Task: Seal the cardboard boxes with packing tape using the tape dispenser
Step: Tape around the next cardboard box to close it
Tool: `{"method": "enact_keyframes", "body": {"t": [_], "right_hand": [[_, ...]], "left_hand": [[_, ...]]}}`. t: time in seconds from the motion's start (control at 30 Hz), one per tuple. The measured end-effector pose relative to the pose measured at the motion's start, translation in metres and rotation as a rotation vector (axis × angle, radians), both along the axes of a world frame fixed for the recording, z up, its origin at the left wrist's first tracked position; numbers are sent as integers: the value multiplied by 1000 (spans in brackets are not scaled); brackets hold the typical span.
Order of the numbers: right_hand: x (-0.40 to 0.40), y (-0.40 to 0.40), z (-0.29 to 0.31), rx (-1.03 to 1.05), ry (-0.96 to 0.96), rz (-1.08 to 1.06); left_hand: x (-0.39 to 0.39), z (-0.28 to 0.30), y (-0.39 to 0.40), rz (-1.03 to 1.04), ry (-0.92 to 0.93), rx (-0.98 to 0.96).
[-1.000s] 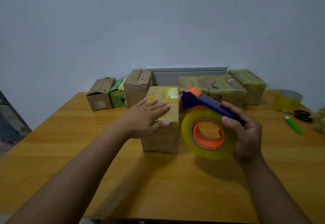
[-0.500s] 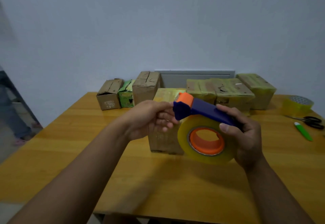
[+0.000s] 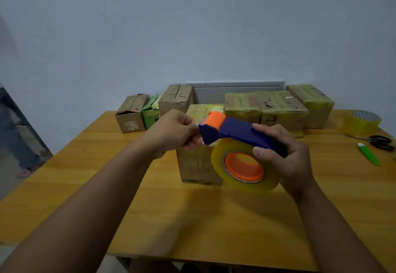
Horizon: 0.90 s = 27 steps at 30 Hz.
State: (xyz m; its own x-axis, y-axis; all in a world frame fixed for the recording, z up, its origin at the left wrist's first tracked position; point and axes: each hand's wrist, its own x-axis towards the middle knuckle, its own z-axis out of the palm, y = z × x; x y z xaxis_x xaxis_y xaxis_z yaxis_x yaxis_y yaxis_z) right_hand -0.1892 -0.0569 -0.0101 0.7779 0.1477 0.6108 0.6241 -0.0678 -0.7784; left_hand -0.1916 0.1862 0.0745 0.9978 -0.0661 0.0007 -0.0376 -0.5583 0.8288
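My right hand [image 3: 287, 155] grips the blue handle of a tape dispenser [image 3: 233, 132] that has an orange nose and a yellowish tape roll [image 3: 244, 167] on an orange hub. The dispenser is held in the air in front of a cardboard box [image 3: 196, 163] standing mid-table, its top taped. My left hand [image 3: 174, 132] is curled at the dispenser's nose, fingertips pinching at the tape end there; the tape end itself is barely visible.
Along the back of the wooden table [image 3: 192, 219] stand plain boxes [image 3: 130, 113], a green carton [image 3: 151, 112] and tape-wrapped boxes [image 3: 278, 107]. At right lie a spare tape roll [image 3: 362, 121], scissors [image 3: 379, 142] and a green cutter [image 3: 368, 153]. A person's legs [image 3: 19, 142] stand at left.
My left hand lifted off the box top and came to the dispenser's nose, fingers curling there. The dispenser rose slightly and shifted left.
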Motion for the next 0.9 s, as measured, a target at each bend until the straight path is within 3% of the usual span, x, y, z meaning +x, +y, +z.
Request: {"method": "enact_keyframes", "body": {"t": [0.2, 0.37, 0.67, 0.9], "right_hand": [[4, -15, 17, -147, -72, -2], [7, -33, 16, -255, -25, 29], [29, -52, 20, -195, 78, 59], [43, -22, 2, -126, 95, 75]], "left_hand": [[11, 13, 18, 155, -175, 99], [12, -5, 45, 214, -191, 234], [12, -32, 23, 284, -259, 148], [16, -41, 46, 320, -250, 36]]}}
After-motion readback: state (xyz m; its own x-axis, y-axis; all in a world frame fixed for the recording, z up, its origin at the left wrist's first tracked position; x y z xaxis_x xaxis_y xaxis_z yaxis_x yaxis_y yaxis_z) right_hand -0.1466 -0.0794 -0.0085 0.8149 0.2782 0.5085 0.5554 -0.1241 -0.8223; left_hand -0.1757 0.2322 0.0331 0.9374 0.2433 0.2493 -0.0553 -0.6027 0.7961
